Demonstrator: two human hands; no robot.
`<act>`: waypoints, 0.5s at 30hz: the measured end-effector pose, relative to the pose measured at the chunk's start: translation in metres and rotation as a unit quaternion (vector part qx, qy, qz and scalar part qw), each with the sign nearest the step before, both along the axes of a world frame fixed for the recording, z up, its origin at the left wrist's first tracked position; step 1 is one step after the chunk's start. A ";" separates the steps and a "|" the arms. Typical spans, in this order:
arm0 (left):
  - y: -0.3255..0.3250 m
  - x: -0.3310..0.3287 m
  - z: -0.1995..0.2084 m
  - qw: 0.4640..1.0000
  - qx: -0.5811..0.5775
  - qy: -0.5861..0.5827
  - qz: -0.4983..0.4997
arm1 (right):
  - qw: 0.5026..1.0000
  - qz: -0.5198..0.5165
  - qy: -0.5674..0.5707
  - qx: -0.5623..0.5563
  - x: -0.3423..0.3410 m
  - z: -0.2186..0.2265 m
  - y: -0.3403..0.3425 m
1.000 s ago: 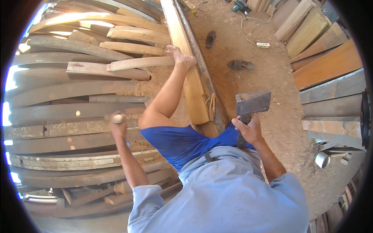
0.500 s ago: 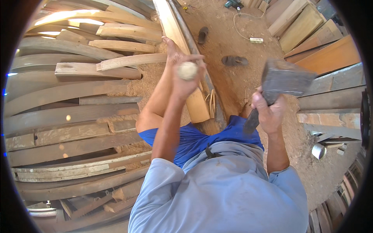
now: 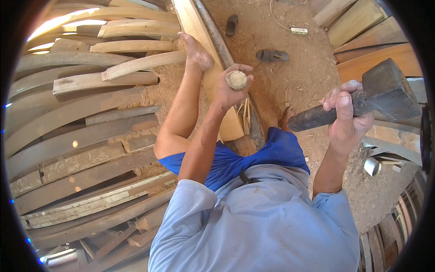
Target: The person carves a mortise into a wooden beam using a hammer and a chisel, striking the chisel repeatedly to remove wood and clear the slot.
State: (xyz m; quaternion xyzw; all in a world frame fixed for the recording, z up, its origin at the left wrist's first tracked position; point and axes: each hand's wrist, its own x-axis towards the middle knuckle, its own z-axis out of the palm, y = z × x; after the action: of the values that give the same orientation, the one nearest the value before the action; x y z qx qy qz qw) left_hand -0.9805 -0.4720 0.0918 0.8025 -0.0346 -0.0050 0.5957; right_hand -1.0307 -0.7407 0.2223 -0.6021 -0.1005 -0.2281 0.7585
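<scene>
My left hand point(image 3: 230, 94) is closed round the handle of a chisel point(image 3: 236, 80). Only its pale, round, battered butt end faces up; the blade is hidden beneath the fist. Below that hand runs a long light-coloured wooden board point(image 3: 209, 86), with thin split slivers point(image 3: 246, 115) standing near its close end. My right hand point(image 3: 348, 113) grips the dark handle of a wooden mallet point(image 3: 390, 90), raised out to the right with its blocky head away from the board. My bare left foot point(image 3: 197, 53) presses against the board's left edge.
Curved timbers point(image 3: 77, 106) lie stacked along the left. Planks point(image 3: 378, 63) lean at the right. Two dark sandals point(image 3: 272, 55) and a power strip point(image 3: 299, 31) with a cord lie on the dusty floor. A metal cup point(image 3: 372, 167) sits at the lower right.
The mallet has swung outward to the right and its handle now lies nearer level. My left hand, still on the chisel, has shifted slightly right, and the view has moved a little.
</scene>
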 end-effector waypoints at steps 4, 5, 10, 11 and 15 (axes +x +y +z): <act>-0.004 0.004 0.006 1.000 0.000 -0.016 -0.004 | 1.000 -0.003 0.001 0.013 0.001 -0.002 -0.004; -0.003 0.005 0.007 1.000 -0.001 -0.007 -0.005 | 1.000 -0.003 0.002 0.014 0.000 -0.002 -0.006; 0.000 0.007 0.006 1.000 0.019 0.001 -0.014 | 1.000 -0.012 0.010 0.018 -0.004 -0.004 -0.011; 0.000 0.007 0.006 1.000 0.025 -0.004 -0.017 | 1.000 -0.012 0.010 0.020 -0.005 -0.003 -0.011; -0.003 0.003 0.010 0.998 0.049 -0.013 -0.031 | 0.999 -0.018 0.024 0.013 -0.005 -0.003 -0.012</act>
State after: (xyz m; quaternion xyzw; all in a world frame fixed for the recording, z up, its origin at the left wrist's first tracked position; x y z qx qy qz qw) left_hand -0.9773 -0.4749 0.1022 0.8294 -0.0665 -0.0150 0.5544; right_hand -1.0354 -0.7525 0.2196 -0.5991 -0.0686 -0.2282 0.7644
